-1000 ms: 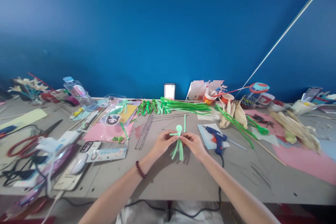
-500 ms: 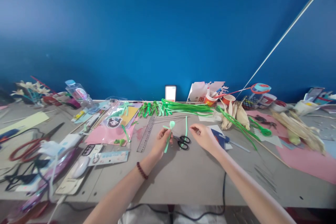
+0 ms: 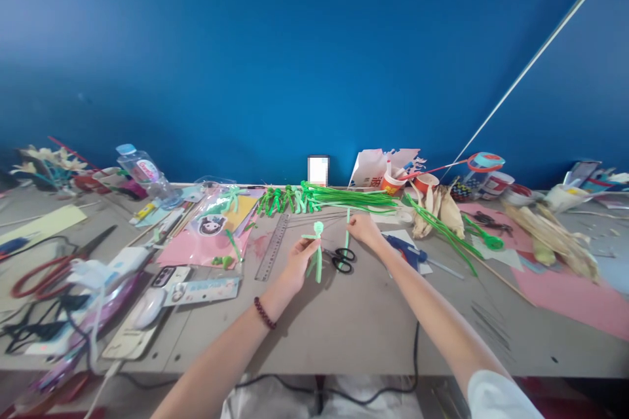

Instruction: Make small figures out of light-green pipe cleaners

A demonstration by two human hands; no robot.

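Observation:
My left hand [image 3: 299, 262] pinches a small figure twisted from light green pipe cleaner [image 3: 318, 229], with a round coiled head, short arms and two legs hanging down. Black-handled scissors [image 3: 343, 260] lie just right of it, their blades partly behind the figure. A straight light green pipe cleaner [image 3: 346, 239] runs under the scissors. My right hand [image 3: 364, 230] is closed at that piece's upper part; the fingertips are small in view. Behind both hands sit several finished-looking green pipe-cleaner figures [image 3: 287, 199] in a row and a bundle of green pipe cleaners [image 3: 356, 198].
A clear ruler [image 3: 272, 247] lies left of my left hand. A blue glue gun [image 3: 407, 252] is beside my right forearm. Upright at the back stands a phone [image 3: 318, 171]. Dried husks [image 3: 449, 213] and paper cups [image 3: 393, 183] are to the right; a computer mouse [image 3: 150, 309] is left.
My right hand has moved left and slightly away from me, closing at the straight pipe cleaner. The figure in my left hand has turned, so both legs now show.

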